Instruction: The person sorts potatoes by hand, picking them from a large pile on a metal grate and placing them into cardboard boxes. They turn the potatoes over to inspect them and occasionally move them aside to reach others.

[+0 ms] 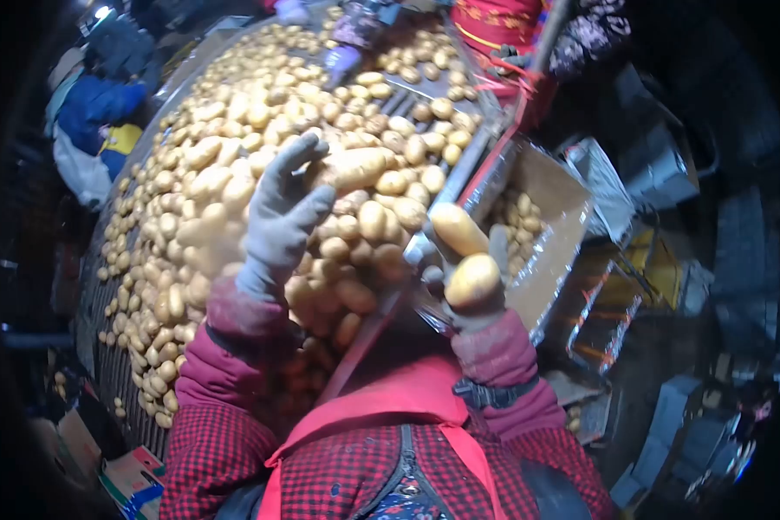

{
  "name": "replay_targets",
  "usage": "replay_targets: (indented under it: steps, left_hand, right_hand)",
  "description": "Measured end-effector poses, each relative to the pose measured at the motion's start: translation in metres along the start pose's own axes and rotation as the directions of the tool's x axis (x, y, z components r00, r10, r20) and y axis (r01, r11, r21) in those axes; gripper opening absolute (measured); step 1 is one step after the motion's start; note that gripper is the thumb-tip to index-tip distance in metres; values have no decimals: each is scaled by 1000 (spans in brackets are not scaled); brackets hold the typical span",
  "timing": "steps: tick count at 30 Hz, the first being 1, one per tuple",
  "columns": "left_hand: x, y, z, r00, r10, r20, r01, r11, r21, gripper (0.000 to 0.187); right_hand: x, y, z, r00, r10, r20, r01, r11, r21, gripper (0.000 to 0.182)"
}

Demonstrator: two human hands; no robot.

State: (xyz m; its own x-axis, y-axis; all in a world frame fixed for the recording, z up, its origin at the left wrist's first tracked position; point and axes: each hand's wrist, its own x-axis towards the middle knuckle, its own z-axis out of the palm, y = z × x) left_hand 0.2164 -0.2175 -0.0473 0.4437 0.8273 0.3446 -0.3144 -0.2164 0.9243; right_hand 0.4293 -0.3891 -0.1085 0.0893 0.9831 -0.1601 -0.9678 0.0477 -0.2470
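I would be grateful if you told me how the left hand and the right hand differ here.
The left hand has its fingers parted and curved, with no potato clearly in its grip, while the right hand holds two potatoes. The left hand is over the potato pile; the right hand is beside the carton. Both wear greyish gloves below purplish-pink cuffs.

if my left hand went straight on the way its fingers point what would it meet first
Likely the long potato right by the fingertips of the left hand, though one view leaves depth unclear.
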Motion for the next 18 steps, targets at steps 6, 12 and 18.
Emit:
replay_targets:
  steps: [6, 12, 18]
  left_hand:
    - [-63, -37, 104, 994, 20, 105, -28, 997, 77, 68]
    - [-84, -24, 142, 886, 33, 462, -290, 816, 499, 69]
    - [-100, -22, 173, 628, -78, 775, -517, 702, 490, 73]
  right_hand:
    - [-14, -17, -19, 987, -134, 93, 123, 986, 114, 85]
    - [-48, -26, -36, 951, -277, -136, 276, 961, -26, 83]
    - [-94, -36, -67, 849, -402, -342, 343, 913, -221, 75]
